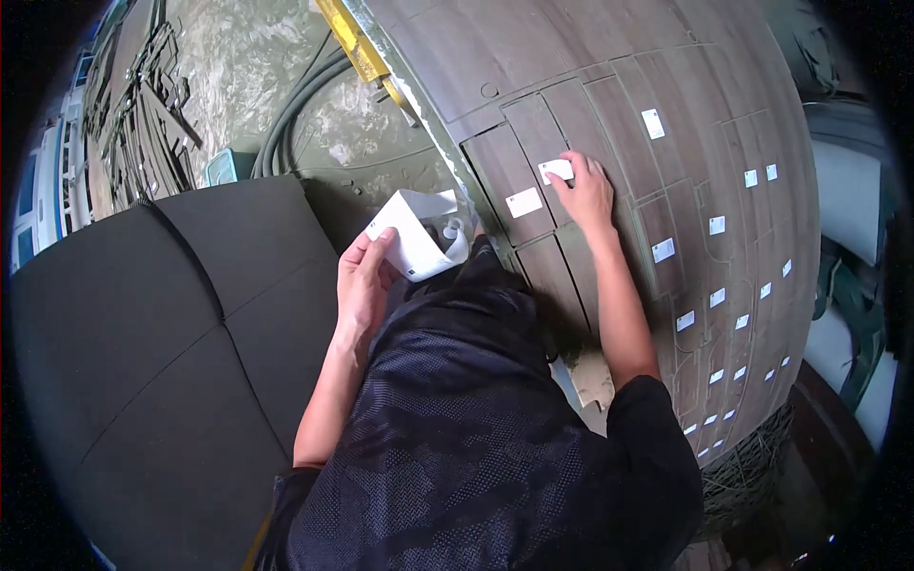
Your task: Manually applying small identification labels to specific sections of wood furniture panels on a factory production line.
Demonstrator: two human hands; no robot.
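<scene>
My left hand [364, 281] is closed on a folded strip of white labels [405, 236], thumb on top, held in front of my body. The strip loops round at its far end. At the panel, my right hand [586, 195] has thumb and fingers at the edge of a small white label [555, 170], which lies at or just over the surface. Whether it is stuck down I cannot tell. Another white label [524, 202] is on the neighbouring piece to its left. Beneath them is a large brown sheet [571, 43] cut into many fitted pieces.
Several more labels, such as one label [652, 124], dot the pieces to the right. A dark grey block [124, 333] stands at my left. Beyond it are hoses [295, 114], a yellow metal bar [354, 40], a teal container [222, 167] and a pile of dark offcut strips [148, 105].
</scene>
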